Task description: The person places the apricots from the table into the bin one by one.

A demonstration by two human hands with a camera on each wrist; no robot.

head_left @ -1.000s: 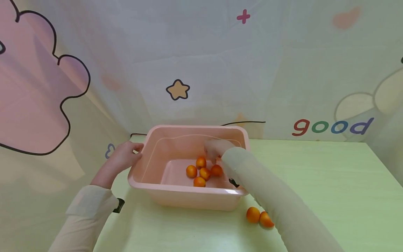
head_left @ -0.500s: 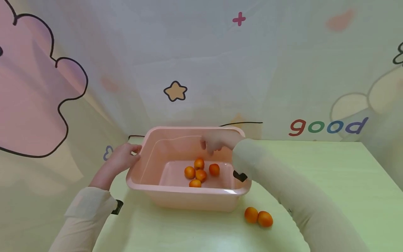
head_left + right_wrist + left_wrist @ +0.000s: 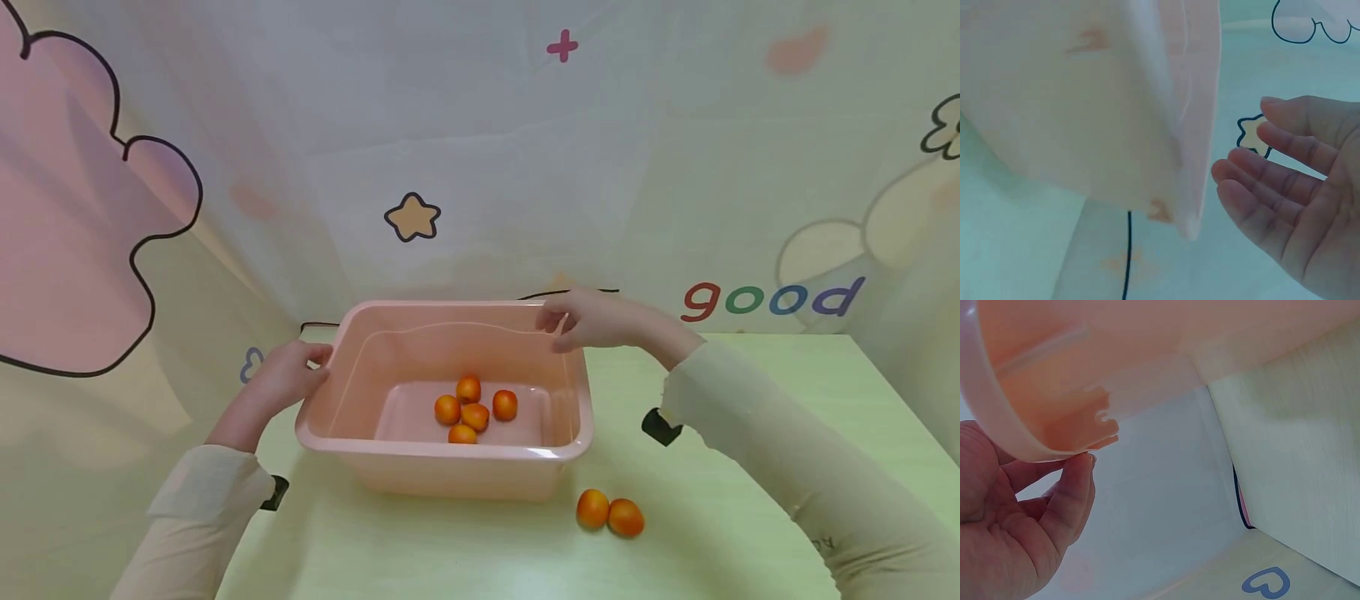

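Note:
A pink plastic basin [image 3: 450,475] stands on the pale green table, with several small round orange-red fruits [image 3: 475,417] on its floor. My left hand [image 3: 277,379] grips the basin's left rim; in the left wrist view its bent fingers meet the rim [image 3: 1007,428] from beneath. At the back right corner, my right hand [image 3: 603,318] hovers at the rim with loosely bent fingers and nothing in them. The right wrist view shows that hand [image 3: 1291,194] beside the basin's outer wall [image 3: 1072,112]. Two more fruits [image 3: 592,509] lie side by side on the table, right of the basin's front.
The pale green table [image 3: 750,433] extends to the right of the basin. A printed cloth backdrop [image 3: 480,150] hangs directly behind the table and along its left side. Each wrist bears a black camera strap [image 3: 662,426].
My right hand has risen out of the basin and moved right to its back right corner. The fruits remain in place, and my left hand still holds the rim.

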